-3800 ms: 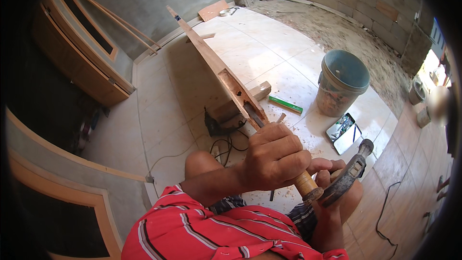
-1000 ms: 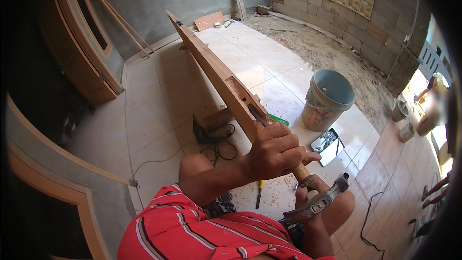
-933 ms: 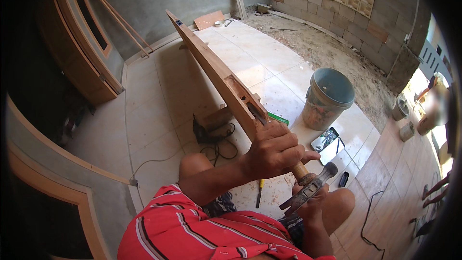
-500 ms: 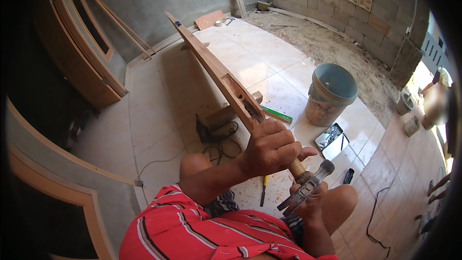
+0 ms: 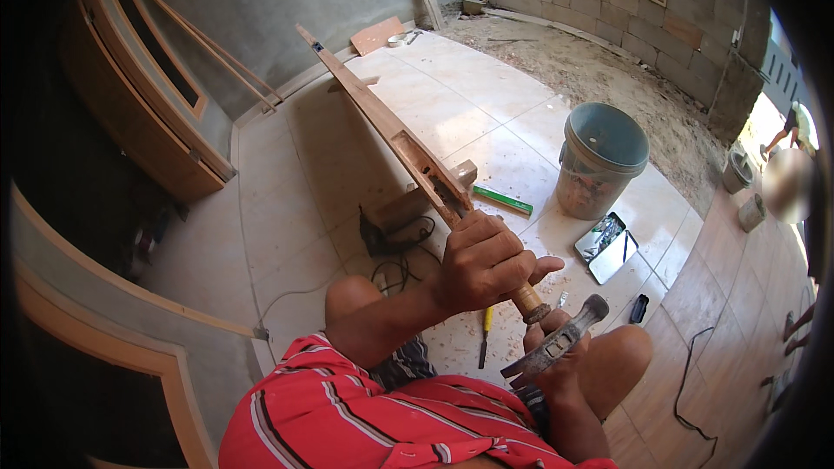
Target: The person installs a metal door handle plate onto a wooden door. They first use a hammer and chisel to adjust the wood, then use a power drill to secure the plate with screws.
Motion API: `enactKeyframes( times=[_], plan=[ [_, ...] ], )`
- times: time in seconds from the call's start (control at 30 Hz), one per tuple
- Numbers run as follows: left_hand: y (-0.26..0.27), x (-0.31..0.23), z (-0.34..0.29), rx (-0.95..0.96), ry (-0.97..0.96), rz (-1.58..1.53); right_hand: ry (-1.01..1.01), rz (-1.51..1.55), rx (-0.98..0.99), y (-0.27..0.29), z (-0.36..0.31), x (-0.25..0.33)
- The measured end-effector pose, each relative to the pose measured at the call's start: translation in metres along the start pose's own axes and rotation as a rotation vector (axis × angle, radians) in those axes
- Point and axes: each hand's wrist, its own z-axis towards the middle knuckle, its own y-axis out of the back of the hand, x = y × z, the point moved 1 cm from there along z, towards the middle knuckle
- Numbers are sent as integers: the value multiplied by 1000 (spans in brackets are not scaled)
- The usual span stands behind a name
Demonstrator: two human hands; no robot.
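Note:
My left hand [image 5: 485, 262] is closed round a chisel, whose wooden handle [image 5: 526, 300] sticks out behind the thumb; the fist hides its blade. That fist rests at the near end of a long wooden door [image 5: 369, 104] standing on edge, beside a recess [image 5: 420, 156] cut into it. My right hand [image 5: 560, 372] grips a claw hammer [image 5: 559, 344], its head just short of the handle's butt. Most of the hammer's handle is hidden. A yellow-handled chisel [image 5: 486, 330] lies on the floor between my knees.
Wooden blocks [image 5: 404, 207] lie under the door, near a corded power tool [image 5: 375, 233]. To the right are a green level [image 5: 502, 200], a grey bucket [image 5: 599, 161], an open case [image 5: 608, 247] and a black cable [image 5: 686, 382]. Other people [image 5: 795, 126] are at the far right.
The hammer head has come slightly away from the chisel handle's butt. My left hand keeps its grip, and the view has shifted a little.

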Motion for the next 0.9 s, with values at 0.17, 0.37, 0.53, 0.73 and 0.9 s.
enactKeyframes(
  times=[0.17, 0.37, 0.53, 0.73, 0.9],
  plan=[
    [-2, 12, -7, 17, 32, 44, -105, 101, 71, -1, 16, 14],
    [12, -12, -3, -30, 5, -36, -189, 64, -46, 15, 0, 22],
    [9, -36, 3, 35, 26, -125, -292, 171, -165, 25, -2, 12],
    [9, -21, 3, 42, 39, -44, -258, 100, -106, 21, -14, -13],
    [12, -20, 9, 64, 45, -49, -211, 118, -148, 16, -6, -6]
  ],
)
